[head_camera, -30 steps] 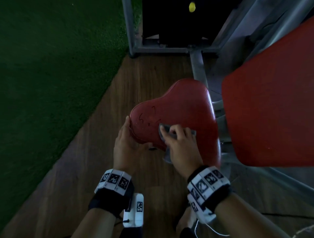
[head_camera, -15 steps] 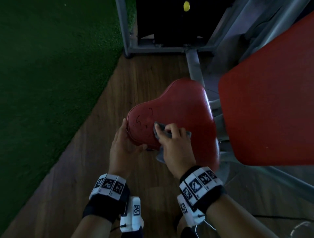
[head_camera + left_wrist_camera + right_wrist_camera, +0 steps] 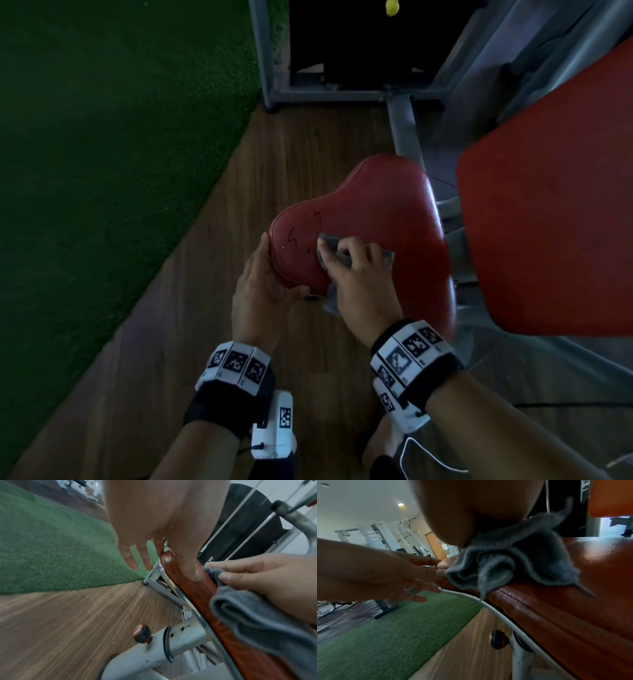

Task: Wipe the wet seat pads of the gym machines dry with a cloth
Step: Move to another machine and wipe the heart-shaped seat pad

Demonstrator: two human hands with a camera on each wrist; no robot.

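A red seat pad [image 3: 387, 209] stands in the middle of the head view, with dark scribble marks near its left end. My right hand [image 3: 349, 263] pinches a bunched grey cloth [image 3: 330, 248] and presses it onto the pad's near-left part. The cloth [image 3: 248, 615] hangs over the pad's near edge [image 3: 202, 588]. My left hand [image 3: 263, 277] rests against the pad's left corner, fingers [image 3: 132, 559] straight beside it and thumb on the rim. From the right wrist, the cloth [image 3: 513, 561] lies on the shiny pad [image 3: 582, 608] beside the left hand [image 3: 385, 574].
A large red back pad [image 3: 555, 212] rises close on the right. A grey steel frame [image 3: 404, 126] and black weight stack [image 3: 359, 44] stand behind the seat. Beneath it are a grey post [image 3: 154, 653] and a knob [image 3: 142, 633]. Green turf [image 3: 102, 137] borders the wood floor [image 3: 274, 154].
My right hand has slid the cloth a little leftward across the pad, toward the scribble marks. The left hand has stayed at the pad's left corner.
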